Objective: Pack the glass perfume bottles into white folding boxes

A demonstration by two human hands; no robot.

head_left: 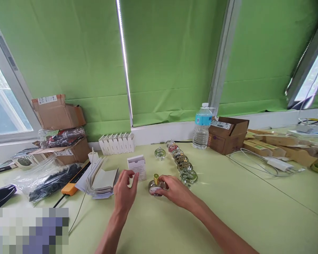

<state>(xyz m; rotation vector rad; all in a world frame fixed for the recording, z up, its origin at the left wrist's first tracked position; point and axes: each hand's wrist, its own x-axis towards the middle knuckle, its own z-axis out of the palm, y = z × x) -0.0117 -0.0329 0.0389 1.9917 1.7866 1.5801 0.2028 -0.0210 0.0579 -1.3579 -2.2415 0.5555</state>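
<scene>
Gold caps a small glass bottle that stands upright on the table, its right side hidden by the right hand. That hand's thumb and fingers grasp the bottle; print on its front is too small to read. The left hand is unclenched and holds nothing, fingers bent, thumb and forefinger apart. It overlaps the lower left of an upright white box, and whether it touches the box cannot be told. Both forearms are cut off at the lower edge, and a blurred block of squares masks the lower left corner.

Pale green and smooth, the table runs to a white ledge below green blinds, with bright light in a narrow gap between two of them. Windows show at both sides.

Beyond the right hand, glass bottles stand in a slanting line, overlapping too much to count surely; another bottle stands left of it. White cartons form a row near the ledge. Folded card lies left of the left hand, near an orange-ended power strip. A water bottle stands beside a brown carton, with a white charger farther right.
</scene>
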